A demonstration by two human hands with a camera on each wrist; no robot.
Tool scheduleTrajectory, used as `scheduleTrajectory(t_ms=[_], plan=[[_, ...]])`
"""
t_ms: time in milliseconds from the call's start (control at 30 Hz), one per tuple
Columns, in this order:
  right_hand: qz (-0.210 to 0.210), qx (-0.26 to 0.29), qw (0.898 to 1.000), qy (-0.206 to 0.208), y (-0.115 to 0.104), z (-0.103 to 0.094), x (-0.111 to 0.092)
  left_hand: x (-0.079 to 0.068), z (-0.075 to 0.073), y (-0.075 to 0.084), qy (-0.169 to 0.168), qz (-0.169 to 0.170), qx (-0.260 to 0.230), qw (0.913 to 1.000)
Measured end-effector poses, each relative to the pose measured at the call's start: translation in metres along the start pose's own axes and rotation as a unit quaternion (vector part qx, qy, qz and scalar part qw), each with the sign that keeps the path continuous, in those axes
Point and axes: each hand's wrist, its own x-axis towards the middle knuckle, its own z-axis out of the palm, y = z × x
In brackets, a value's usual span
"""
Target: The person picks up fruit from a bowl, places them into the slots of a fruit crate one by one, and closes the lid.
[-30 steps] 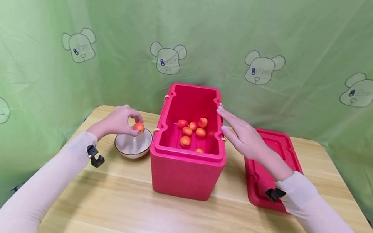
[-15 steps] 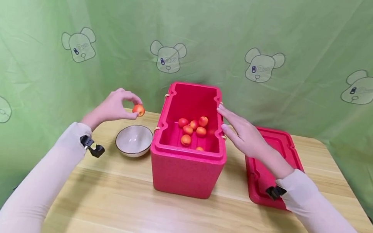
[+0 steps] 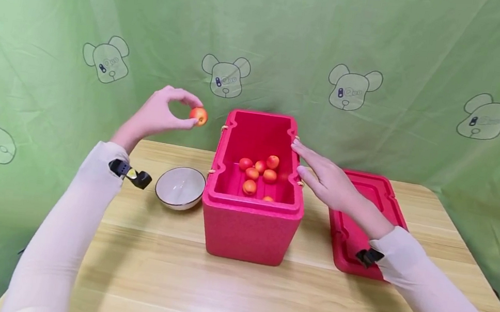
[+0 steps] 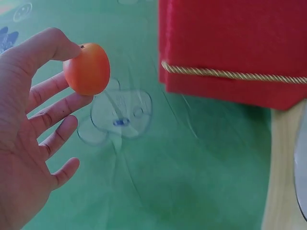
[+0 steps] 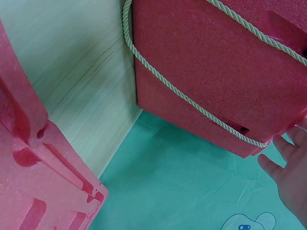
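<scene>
Between thumb and fingertips, my left hand (image 3: 159, 112) pinches a small orange-red fruit (image 3: 198, 116), held in the air above and behind the bowl, left of the box. In the left wrist view the fruit (image 4: 88, 69) looks round and smooth, with a dark stem spot. A red foam box (image 3: 250, 234) stands uncovered on the table, with several similar fruits (image 3: 250, 187) on its floor. My right hand (image 3: 333, 182) touches the box's right rim with fingers extended. A white bowl (image 3: 179, 189) with a dark rim sits left of the box, with nothing visible in it.
The red lid (image 3: 365, 212) lies on the wooden table (image 3: 160, 280) at the right, under my right forearm. Twisted cord (image 5: 192, 103) runs along the box's side. A green curtain (image 3: 293, 36) with bear-head drawings hangs behind and around the table.
My left hand has lifted the fruit from over the bowl, up and lately slightly right. My right hand stays at the box rim. The fruits in the box have not moved.
</scene>
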Motion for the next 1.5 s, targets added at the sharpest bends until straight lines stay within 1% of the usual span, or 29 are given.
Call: scheduleTrajectory(t_ms=[133,333,433,600,700,833,967,1300,1500], plan=[[-0.001,0.001,1.0,0.002,0.001,0.0,0.0,0.014,0.005,0.016,-0.004,0.018,-0.006,0.9998],[0.001,0.005,1.0,0.005,0.002,0.0,0.001,0.033,0.02,0.037,-0.014,0.058,-0.017,0.9981],[0.001,0.008,1.0,0.004,0.002,0.001,0.002,0.04,0.028,0.044,-0.022,0.069,-0.022,0.9971],[0.001,0.009,1.0,0.005,0.002,0.001,0.002,0.049,0.042,0.053,-0.046,0.081,-0.024,0.9954],[0.002,0.007,1.0,0.006,0.002,0.001,0.002,0.052,0.05,0.056,-0.062,0.085,-0.029,0.994],[-0.001,0.008,1.0,0.007,0.002,0.0,0.002,0.054,0.06,0.059,-0.087,0.076,-0.048,0.9921],[-0.003,0.008,1.0,0.008,0.002,0.0,0.002,0.055,0.07,0.059,-0.108,0.075,-0.063,0.9893],[0.009,0.012,1.0,0.002,0.002,0.001,0.001,0.054,0.086,0.061,-0.137,0.074,-0.059,0.986],[0.01,0.01,1.0,0.002,0.002,0.0,0.001,0.054,0.089,0.06,-0.148,0.076,-0.054,0.9846]])
